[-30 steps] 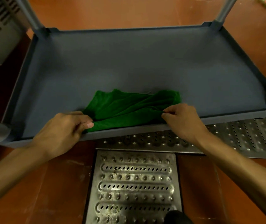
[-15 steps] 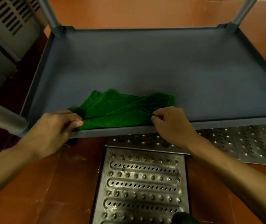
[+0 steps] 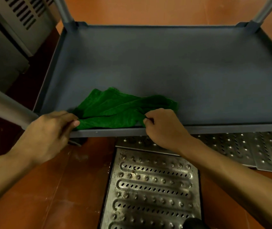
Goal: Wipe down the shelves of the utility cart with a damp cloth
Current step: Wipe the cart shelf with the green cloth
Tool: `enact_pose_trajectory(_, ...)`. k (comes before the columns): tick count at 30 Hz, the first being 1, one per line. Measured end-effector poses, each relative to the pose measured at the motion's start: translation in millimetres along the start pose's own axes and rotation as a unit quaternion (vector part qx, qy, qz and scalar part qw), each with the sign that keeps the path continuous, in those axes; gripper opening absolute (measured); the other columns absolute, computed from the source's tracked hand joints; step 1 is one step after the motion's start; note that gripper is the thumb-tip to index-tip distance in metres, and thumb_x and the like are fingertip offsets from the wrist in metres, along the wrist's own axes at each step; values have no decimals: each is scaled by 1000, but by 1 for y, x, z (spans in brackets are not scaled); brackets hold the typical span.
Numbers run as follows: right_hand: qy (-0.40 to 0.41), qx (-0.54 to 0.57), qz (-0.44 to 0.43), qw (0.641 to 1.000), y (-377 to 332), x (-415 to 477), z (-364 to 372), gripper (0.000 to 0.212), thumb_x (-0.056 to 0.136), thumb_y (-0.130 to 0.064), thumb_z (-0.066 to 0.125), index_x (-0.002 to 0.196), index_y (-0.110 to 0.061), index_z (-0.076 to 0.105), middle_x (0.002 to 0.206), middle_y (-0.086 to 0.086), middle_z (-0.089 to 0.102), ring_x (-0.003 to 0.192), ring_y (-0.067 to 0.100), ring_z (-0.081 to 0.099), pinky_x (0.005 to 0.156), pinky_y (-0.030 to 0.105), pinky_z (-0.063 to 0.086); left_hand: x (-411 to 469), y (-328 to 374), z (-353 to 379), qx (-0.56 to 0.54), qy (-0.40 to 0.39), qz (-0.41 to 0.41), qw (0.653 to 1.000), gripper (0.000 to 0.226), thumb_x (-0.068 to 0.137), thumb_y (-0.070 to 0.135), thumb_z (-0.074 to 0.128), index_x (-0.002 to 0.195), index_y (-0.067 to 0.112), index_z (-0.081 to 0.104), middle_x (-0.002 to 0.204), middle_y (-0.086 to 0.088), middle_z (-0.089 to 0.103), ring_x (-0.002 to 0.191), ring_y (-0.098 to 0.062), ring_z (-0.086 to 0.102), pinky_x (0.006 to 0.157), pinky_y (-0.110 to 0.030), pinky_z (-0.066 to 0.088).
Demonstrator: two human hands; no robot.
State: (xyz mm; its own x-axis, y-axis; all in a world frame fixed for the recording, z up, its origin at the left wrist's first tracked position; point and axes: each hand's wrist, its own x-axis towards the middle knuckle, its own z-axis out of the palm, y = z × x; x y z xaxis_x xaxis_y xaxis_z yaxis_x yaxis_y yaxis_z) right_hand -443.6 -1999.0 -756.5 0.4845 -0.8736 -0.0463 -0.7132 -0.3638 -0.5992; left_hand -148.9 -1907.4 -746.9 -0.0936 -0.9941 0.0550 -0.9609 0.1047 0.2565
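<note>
The green cloth (image 3: 120, 109) lies crumpled on the cart shelf (image 3: 173, 66), against its near rim toward the left corner. Both grips are closed on it: the left hand (image 3: 49, 134) pinches its left edge, the right hand (image 3: 163, 129) its right edge (thumb and forefinger, as far as shows). The step seems to be straightening the cloth before wiping; next it likely wants flattening into a pad and sweeping across the bare shelf beyond.

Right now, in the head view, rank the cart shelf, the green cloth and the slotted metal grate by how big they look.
1. cart shelf, clearly largest.
2. slotted metal grate, nearer the camera and cut off below.
3. green cloth, bunched up, smallest.
</note>
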Motion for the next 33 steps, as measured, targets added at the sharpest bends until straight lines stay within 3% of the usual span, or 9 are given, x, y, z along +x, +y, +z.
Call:
enact_pose_trajectory(5,-18,-3,-19,1000,-13,7,9,43,94,-13,51,54,-12,36,52,0,38,48,13,35,53,33,32,-7,-6,-7,61,-15,4,998,38,97,33,37,100,10,67,89,-2,61,80,-25,61,76,-41,52)
enact_pose_trajectory(11,-31,-3,-32,999,-30,18,22,43,91,-10,52,53,-13,32,52,1,35,48,15,32,53,32,24,-18,-4,-10,85,-7,-7,996,41,96,30,37,103,6,69,92,-8,64,80,-29,64,80,-44,53)
enact_pose_trajectory(17,-50,-1,-54,997,-46,28,32,45,92,-9,53,53,-13,30,51,2,34,47,18,31,51,33,27,-29,-3,-8,55,-10,-49,997,53,94,31,58,144,16,48,118,-7,63,106,-27,62,87,-44,56)
enact_pose_trajectory(24,-72,-8,-66,995,-65,44,45,45,93,-10,53,55,-13,30,53,4,35,49,19,32,53,33,28,-27,1,-4,68,1,-70,995,67,91,33,60,149,7,39,130,-11,56,115,-29,58,97,-42,51)
enact_pose_trajectory(29,-89,0,-67,994,-77,52,53,42,92,-9,56,56,-10,34,56,6,40,51,20,38,52,32,31,-27,2,-1,25,15,-68,997,79,90,29,60,157,13,23,155,-14,31,140,-30,38,112,-41,40)
enact_pose_trajectory(33,-110,-8,-75,991,-91,59,58,44,89,-8,60,54,-13,34,54,2,41,49,17,40,48,29,32,-17,3,-1,4,21,-72,997,74,92,22,56,158,17,22,161,-13,25,148,-30,26,119,-43,30)
